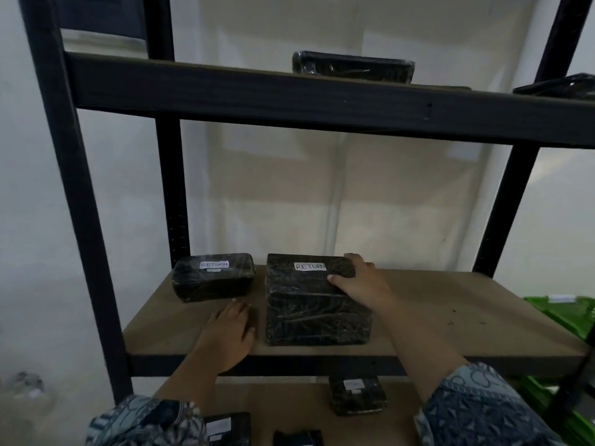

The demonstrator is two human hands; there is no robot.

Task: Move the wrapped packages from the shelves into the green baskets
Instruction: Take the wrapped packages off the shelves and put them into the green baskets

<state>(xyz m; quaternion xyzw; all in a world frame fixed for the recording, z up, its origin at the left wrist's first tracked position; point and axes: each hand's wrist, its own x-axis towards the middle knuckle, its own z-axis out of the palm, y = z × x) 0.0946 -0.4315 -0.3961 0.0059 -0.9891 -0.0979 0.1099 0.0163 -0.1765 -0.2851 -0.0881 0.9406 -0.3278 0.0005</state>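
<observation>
Nearest to us, our left hand (pixel 230 333) lies flat and spread on the middle shelf board (pixel 450 304), just beside the left face of the large wrapped package (pixel 317 304) and holding nothing. Our right hand (pixel 360 281) is draped over the package's top right corner, thumb on the top face and fingers curled round the far edge, resting there rather than clamped.

The package sits near the front of the board, a boxy block in dark, glossy, wrinkled film with a white RETURN label (pixel 310 266). We judge it stiff and fairly weighty, its film slick, so we would press a palm against each side face rather than pinch the wrap.

Farther back left lies a smaller labelled package (pixel 212 278). The green baskets (pixel 576 312) show at the right edge.
</observation>
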